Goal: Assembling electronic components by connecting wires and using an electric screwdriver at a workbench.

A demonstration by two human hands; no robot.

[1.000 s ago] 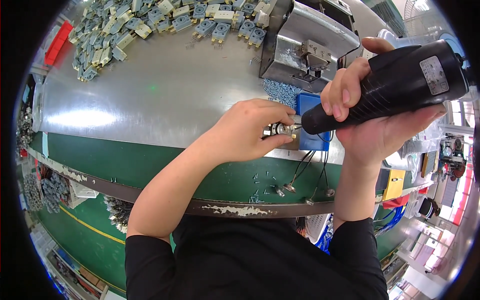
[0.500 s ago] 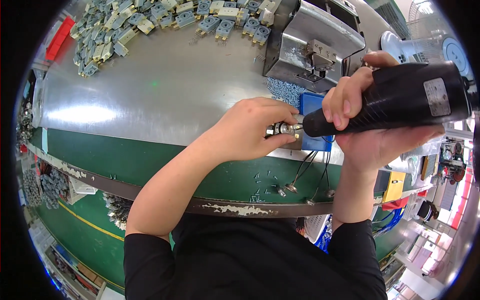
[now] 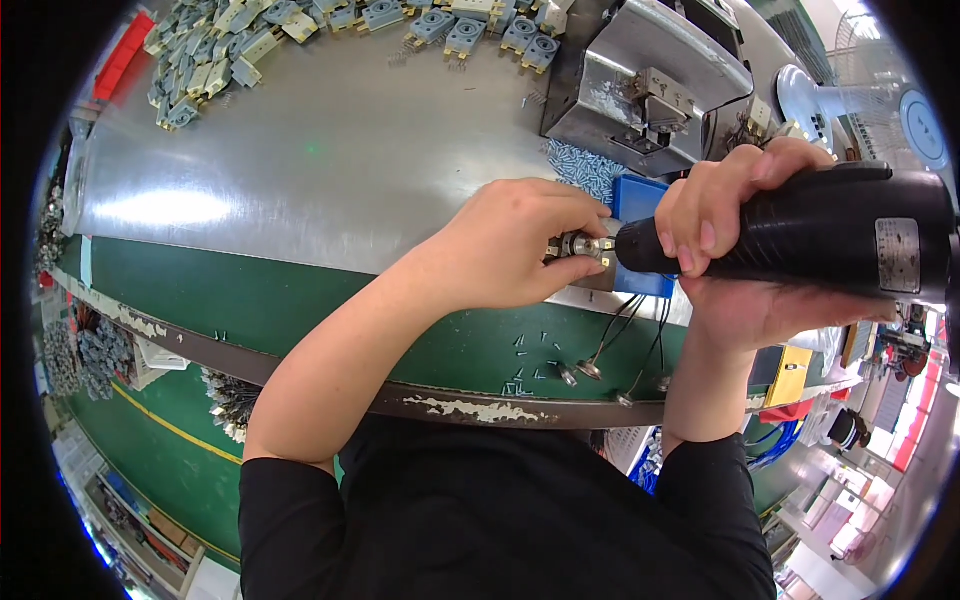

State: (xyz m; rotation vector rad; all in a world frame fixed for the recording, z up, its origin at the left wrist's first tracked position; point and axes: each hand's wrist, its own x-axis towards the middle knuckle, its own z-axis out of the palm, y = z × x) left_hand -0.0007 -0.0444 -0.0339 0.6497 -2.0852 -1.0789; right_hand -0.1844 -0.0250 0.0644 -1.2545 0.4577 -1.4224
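Observation:
My left hand (image 3: 535,240) pinches a small metal-and-white part (image 3: 578,246) between thumb and fingers; its exact kind is partly hidden. Wrapped around the black body of a power screwdriver (image 3: 800,235) is my right hand (image 3: 735,235). The screwdriver lies nearly level, its nose pointing left at the small part, close to or touching it. Just behind the tool's nose stands a blue tray (image 3: 638,198), partly covered by the tool. A heap of silvery screws (image 3: 582,168) lies beside the tray.
Many grey-and-cream switch-like parts (image 3: 215,60) are piled at the far left. A bent metal fixture (image 3: 610,95) stands at the far right. Loose screws (image 3: 518,385) and wired metal caps (image 3: 590,370) lie on the green near strip. A red bin (image 3: 123,58) sits far left.
The screwdriver's rear end has dropped, and its nose now sits slightly to the right. My left hand, still pinching the small part, has shifted slightly right and up in the picture.

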